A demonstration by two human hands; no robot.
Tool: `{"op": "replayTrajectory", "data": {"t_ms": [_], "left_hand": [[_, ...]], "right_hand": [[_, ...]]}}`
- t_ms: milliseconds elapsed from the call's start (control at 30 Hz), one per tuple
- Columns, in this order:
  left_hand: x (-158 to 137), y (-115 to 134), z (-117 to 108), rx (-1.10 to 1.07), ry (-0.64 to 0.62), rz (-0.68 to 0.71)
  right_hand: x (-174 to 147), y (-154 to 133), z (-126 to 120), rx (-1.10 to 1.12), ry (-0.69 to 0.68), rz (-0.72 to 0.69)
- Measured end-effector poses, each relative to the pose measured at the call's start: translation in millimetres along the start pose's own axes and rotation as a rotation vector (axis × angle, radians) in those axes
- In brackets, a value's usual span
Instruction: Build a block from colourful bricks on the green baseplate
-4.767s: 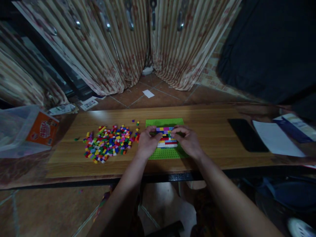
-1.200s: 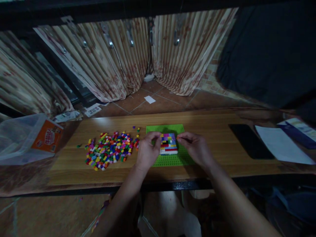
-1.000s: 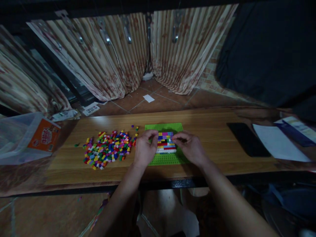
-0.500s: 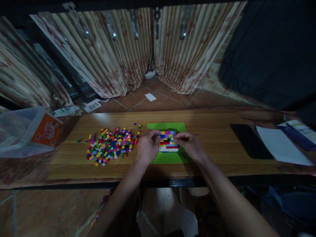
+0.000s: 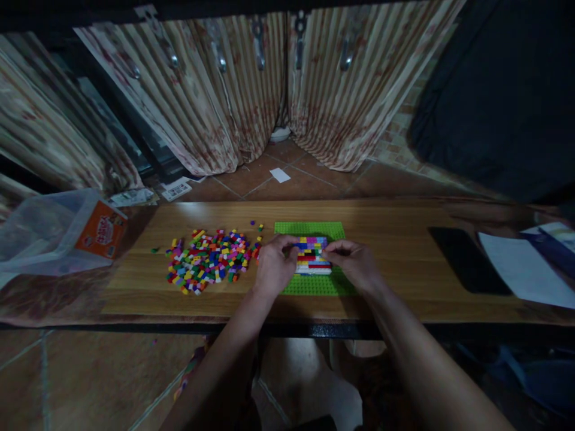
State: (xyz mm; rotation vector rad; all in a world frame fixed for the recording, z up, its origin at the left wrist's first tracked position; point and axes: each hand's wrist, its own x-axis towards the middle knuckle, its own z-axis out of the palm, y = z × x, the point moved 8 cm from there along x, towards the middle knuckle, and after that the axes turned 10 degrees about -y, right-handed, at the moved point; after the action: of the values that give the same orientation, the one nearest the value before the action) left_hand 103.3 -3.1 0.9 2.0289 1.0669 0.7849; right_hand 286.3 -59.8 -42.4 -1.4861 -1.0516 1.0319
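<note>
A block built of toy bricks (image 5: 313, 263) in rows of several colours stands on a green studded baseplate (image 5: 309, 287). My left hand (image 5: 275, 263) is at the block's left side, fingers curled and thumb against its edge. On the right side, my right hand (image 5: 353, 260) has thumb and forefinger pinched together at the block's edge. Whatever lies between those fingertips is too small to make out. Left of the baseplate spreads a heap of loose toy bricks (image 5: 209, 260) in many colours.
A clear plastic tub (image 5: 58, 239) with an orange label stands at the table's left end. On the right lie a black flat pad (image 5: 467, 260) and white paper (image 5: 525, 269). The wooden tabletop's (image 5: 404, 233) front edge runs beneath my forearms.
The whole view has shifted slightly, so the table things appear a little further right. Both hands keep their places at the brick block, fingers barely changed.
</note>
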Motion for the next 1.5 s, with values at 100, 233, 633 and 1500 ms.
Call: {"op": "replayTrajectory", "data": {"t_ms": [100,233,633,1500], "left_hand": [[2,-10,-11,-0.024,0.001,-0.016],[6,-39,-44,-0.013,0.052,-0.086],[1,-49,-48,0.443,-0.248,-0.095],[4,-47,-50,-0.167,-0.131,-0.136]], "right_hand": [[-3,-2,-4,-0.010,0.002,0.014],[-6,-11,-18,-0.019,0.088,-0.029],[-8,-20,-21,-0.043,0.182,-0.069],[-12,-38,0,-0.001,0.080,-0.177]]}}
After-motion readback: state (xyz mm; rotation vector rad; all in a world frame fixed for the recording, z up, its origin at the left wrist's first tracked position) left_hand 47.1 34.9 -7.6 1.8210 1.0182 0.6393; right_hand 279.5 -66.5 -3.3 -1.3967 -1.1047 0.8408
